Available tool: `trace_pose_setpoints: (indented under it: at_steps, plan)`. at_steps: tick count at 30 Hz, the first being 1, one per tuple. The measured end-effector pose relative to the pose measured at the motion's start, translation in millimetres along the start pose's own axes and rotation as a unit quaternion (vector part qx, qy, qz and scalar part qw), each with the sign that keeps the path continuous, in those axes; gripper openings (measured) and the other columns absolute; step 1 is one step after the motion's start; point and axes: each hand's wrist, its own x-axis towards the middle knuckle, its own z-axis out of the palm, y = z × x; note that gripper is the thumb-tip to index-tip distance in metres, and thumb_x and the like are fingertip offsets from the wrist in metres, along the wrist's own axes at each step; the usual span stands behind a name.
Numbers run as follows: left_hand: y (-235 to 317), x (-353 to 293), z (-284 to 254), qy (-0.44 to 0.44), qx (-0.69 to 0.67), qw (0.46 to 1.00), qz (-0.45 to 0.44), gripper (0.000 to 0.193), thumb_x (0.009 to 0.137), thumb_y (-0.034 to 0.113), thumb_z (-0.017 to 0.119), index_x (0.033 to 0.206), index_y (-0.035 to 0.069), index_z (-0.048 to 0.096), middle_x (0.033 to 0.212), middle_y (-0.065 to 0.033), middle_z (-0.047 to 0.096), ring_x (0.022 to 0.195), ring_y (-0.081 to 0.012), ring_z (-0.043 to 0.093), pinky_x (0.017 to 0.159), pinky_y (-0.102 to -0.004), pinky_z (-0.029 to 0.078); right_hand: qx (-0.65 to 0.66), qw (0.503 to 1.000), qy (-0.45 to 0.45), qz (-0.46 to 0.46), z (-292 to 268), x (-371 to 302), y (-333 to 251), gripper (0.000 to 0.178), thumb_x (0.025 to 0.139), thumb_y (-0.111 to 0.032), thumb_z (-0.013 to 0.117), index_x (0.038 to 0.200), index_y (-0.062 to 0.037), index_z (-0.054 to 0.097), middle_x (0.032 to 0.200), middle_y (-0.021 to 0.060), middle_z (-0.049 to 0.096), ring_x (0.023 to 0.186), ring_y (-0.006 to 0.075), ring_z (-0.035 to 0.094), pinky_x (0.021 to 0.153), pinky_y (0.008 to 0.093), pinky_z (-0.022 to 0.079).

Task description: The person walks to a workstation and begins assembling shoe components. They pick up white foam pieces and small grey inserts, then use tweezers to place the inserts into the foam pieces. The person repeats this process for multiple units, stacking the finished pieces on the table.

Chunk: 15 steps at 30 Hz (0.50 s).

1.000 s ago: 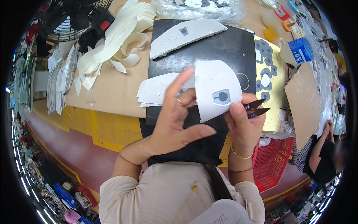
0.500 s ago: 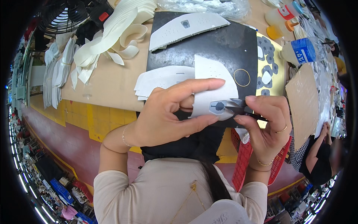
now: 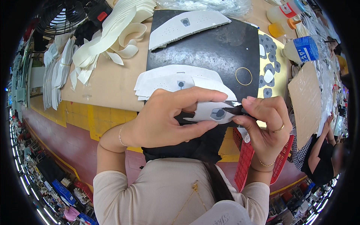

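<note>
My left hand (image 3: 159, 118) pinches a white curved sheet piece (image 3: 201, 111) between thumb and fingers, just above the near edge of the black mat (image 3: 210, 48). On the piece sits a grey patch (image 3: 218, 114) with a darker shape in it. Small dark thread snips (image 3: 236, 109) are held in my right hand (image 3: 268, 116), their tips at the piece's right end beside the patch. Whether the blades touch it I cannot tell. Behind my fingers lie several overlapping white pieces (image 3: 161, 77), one with a similar patch. A rubber band (image 3: 243, 76) rests to their right.
More stacked white pieces (image 3: 195, 26) lie at the mat's far side. A yellow sheet (image 3: 283, 62) with grey patches is on the right, near bottles (image 3: 307, 50) and cardboard (image 3: 304, 101). Cream strips (image 3: 112, 30) and a fan (image 3: 63, 17) stand left. A red basket (image 3: 245, 161) is below.
The white piece has tipped so its tall upper part no longer stands up, uncovering the pieces behind. My left fingers have shifted down slightly, and the snips have turned a little at its right end.
</note>
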Motion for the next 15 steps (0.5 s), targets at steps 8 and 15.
trace_pose_setpoints:
  at_steps: [8,15]
  plan:
    - [-5.2,1.2,9.5,0.047,0.018,0.997,0.062,0.053,0.082,0.007,0.078,0.132,0.012,0.06,0.091,-0.012,0.073,0.068,-0.0165,0.071,0.061,-0.0275,0.053,0.017,0.999,0.0,0.045,0.1,-6.1,-2.0,0.035,0.06,0.001,0.085,0.092,0.0015,0.071,0.086,0.0099,0.064,0.083,0.0212,0.065,0.077,0.0306,0.052]
    - [-4.6,1.0,9.1,0.026,0.002,0.999,0.044,0.051,0.081,0.008,0.079,0.13,0.012,0.062,0.074,-0.0075,0.064,0.059,-0.0122,0.06,0.055,-0.0262,0.046,0.008,1.0,0.018,0.003,-0.6,-2.9,-1.2,0.031,0.064,-0.003,0.086,0.092,-0.002,0.073,0.081,0.0082,0.066,0.077,0.0219,0.069,0.067,0.0308,0.056]
